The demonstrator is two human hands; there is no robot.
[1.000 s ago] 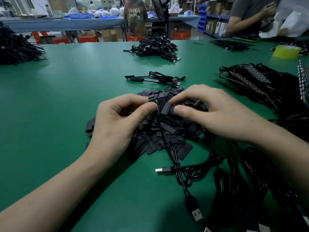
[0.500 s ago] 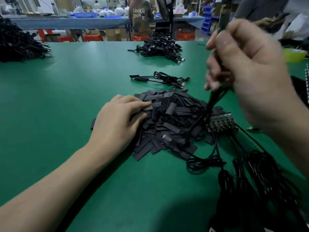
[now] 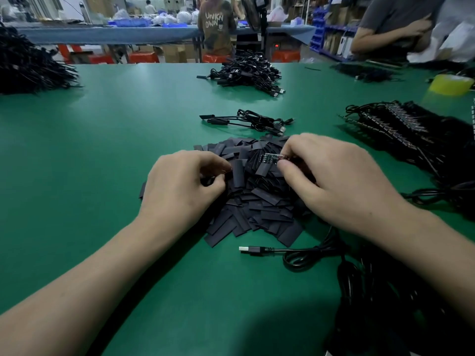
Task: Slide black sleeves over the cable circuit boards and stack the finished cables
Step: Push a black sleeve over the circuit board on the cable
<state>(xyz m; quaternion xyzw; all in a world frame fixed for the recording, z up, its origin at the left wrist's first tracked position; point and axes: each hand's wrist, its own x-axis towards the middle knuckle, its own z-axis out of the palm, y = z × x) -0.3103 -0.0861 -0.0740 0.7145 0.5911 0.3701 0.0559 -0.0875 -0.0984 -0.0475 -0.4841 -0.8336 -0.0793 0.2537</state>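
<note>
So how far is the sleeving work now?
Done: a few sleeved cables lie beyond the sleeve pile. In hand: the right hand holds a bare circuit board; the left hand picks at a sleeve. Left: the unsleeved boards at right.

right hand (image 3: 341, 181) pinching circuit board (image 3: 270, 159) — sleeve pile (image 3: 257, 201)

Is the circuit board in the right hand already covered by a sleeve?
Bare: the circuit board in the right hand shows its components uncovered.
</note>
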